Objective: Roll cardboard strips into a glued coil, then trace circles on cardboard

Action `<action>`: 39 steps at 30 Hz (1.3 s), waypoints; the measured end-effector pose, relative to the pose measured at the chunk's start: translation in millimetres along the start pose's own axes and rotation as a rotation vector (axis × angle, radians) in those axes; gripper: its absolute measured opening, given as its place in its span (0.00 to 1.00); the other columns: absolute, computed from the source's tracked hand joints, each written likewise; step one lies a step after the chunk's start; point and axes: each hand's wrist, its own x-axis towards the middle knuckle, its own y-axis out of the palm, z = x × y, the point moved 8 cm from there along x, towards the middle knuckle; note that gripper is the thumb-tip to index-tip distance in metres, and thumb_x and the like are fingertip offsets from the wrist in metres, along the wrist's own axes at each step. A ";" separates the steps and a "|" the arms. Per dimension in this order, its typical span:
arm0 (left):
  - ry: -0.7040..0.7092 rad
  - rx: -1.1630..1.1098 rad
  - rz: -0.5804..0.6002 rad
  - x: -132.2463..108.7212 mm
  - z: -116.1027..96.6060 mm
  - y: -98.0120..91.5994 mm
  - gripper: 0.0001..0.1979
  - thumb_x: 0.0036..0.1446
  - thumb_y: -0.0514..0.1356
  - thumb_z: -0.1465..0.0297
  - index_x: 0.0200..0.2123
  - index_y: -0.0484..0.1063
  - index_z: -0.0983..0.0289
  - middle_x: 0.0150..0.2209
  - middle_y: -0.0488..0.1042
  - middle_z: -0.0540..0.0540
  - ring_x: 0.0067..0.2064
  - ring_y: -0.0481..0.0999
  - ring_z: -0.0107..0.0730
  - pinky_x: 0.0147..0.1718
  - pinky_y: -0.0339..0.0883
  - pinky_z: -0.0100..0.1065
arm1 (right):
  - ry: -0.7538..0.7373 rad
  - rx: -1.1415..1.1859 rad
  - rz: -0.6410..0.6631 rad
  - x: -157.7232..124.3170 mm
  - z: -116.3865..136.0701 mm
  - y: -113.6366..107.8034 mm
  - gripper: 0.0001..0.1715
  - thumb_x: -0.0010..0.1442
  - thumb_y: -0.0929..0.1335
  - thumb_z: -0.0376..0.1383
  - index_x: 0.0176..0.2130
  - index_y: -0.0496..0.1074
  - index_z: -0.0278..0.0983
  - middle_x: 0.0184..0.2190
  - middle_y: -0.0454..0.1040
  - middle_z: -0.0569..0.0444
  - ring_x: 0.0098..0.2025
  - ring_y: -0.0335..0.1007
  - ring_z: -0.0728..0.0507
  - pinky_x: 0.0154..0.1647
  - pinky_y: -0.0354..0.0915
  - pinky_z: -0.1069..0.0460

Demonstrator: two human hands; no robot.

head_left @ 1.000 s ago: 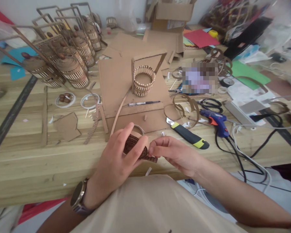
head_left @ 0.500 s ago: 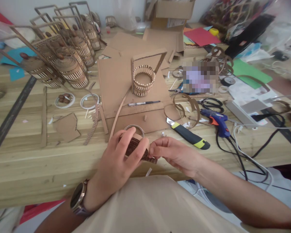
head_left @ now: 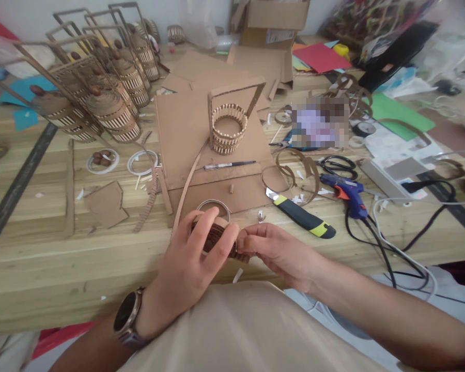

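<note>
Close to the table's front edge, my left hand [head_left: 186,263] is wrapped round a brown coil of corrugated cardboard [head_left: 214,237]. The coil's ridged rings show between the spread fingers; much of it is covered by them. At the coil's right edge, my right hand [head_left: 281,253] is closed in a pinch on the corrugated cardboard strip [head_left: 243,257]. The fingers hide most of what they grip. Just behind the coil lies a thin ring [head_left: 225,204]. Farther back, a small slatted basket [head_left: 229,139] with a tall cardboard handle stands on a cardboard sheet [head_left: 182,124].
Right of my hands lie a utility knife [head_left: 300,214] and a blue glue gun [head_left: 351,194] with its cable. A pen [head_left: 229,165] rests on the cardboard. Several lidded baskets [head_left: 112,111] crowd the back left. A power strip [head_left: 403,175] sits at the right.
The coil has turned slightly under my left hand. My right fingers have shifted a little along its edge, staying closed. The things on the table have not moved.
</note>
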 end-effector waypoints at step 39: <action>-0.297 -0.183 0.098 -6.7 12.8 10.2 0.23 0.63 0.60 0.69 0.60 0.62 0.61 0.59 0.65 0.68 0.57 0.73 0.54 0.51 0.74 0.51 | -1.207 -1.314 -0.526 -66.0 66.7 20.7 0.08 0.65 0.68 0.29 0.33 0.73 0.38 0.29 0.74 0.57 0.31 0.68 0.47 0.43 0.57 0.46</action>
